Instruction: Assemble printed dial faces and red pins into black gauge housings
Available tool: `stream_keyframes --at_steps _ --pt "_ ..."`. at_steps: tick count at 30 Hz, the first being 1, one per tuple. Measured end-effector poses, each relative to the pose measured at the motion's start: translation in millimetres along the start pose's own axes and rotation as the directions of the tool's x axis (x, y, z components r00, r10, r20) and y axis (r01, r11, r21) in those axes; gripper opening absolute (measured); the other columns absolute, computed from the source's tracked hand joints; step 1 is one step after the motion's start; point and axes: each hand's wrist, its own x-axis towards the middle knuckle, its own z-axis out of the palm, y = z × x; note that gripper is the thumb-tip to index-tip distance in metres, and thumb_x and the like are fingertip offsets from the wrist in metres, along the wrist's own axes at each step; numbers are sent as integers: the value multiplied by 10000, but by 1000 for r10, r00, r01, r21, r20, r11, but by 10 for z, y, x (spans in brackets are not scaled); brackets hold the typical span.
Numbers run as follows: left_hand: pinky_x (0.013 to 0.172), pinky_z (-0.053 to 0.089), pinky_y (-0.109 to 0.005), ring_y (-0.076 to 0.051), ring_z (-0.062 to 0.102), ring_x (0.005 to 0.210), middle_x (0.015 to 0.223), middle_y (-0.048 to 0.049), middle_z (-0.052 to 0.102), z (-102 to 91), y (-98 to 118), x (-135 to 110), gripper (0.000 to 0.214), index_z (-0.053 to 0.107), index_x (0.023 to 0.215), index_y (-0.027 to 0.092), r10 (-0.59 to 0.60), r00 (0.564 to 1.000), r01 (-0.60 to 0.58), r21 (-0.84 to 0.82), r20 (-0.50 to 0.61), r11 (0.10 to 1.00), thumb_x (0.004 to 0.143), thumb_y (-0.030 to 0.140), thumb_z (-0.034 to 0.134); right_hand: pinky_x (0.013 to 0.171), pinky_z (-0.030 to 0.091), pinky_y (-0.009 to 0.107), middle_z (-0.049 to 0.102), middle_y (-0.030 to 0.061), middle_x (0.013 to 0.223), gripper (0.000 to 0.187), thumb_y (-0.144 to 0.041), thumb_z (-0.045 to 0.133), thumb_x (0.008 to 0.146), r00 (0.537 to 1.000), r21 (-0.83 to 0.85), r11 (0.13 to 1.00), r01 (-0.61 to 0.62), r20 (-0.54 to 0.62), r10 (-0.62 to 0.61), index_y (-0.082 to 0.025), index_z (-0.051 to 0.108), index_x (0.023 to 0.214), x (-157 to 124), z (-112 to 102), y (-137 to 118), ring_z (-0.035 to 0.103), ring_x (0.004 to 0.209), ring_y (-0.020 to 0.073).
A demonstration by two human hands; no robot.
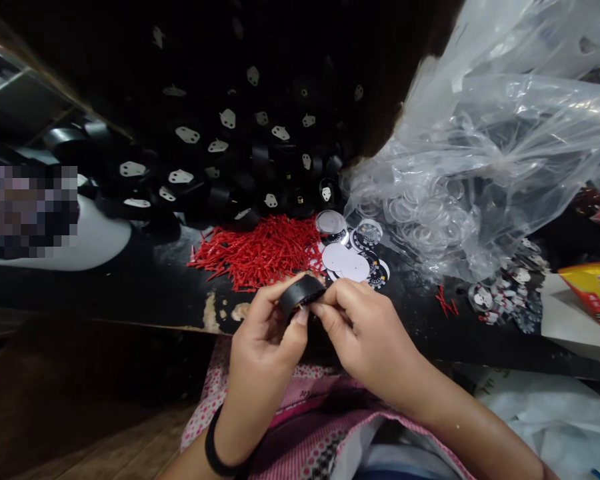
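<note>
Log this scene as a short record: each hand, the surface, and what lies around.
Left hand: holds a short black plastic cylinder
Right hand: thumb and forefinger at the cylinder's right edge
Surface: black tabletop, pale patches at near edge
Beyond hands: heap of thin red plastic pieces; flat round white and black discs to its right
Right side: crumpled transparent plastic bag, clear rings at its lower left

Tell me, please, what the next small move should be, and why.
Perhaps the right hand should press gently along the edge of the black case, since the left hand grips the case and the right hand's fingers are at that edge.
</note>
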Motion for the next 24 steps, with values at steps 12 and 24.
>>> stream_keyframes --at_steps 12,24 --pt "1045 484 -374 -268 591 1246 1257 -28 688 -92 -33 19 415 640 1261 315 -353 913 391 -190 206 901 848 337 671 774 400 310 663 54 886 118 -156 513 926 986 -219 962 165 38 -160 -160 629 950 92 -77 97 578 839 185" --pt "1189 233 -541 -377 280 1469 1425 25 582 -166 -240 -79 332 766 1050 327 -326 939 340 -147 115 929 722 290 801 698 396 266 660 -11 758 79 -197 561 899 998 -252 968 13 60 2 -183 611 838 164 -99 53 583 699 136"
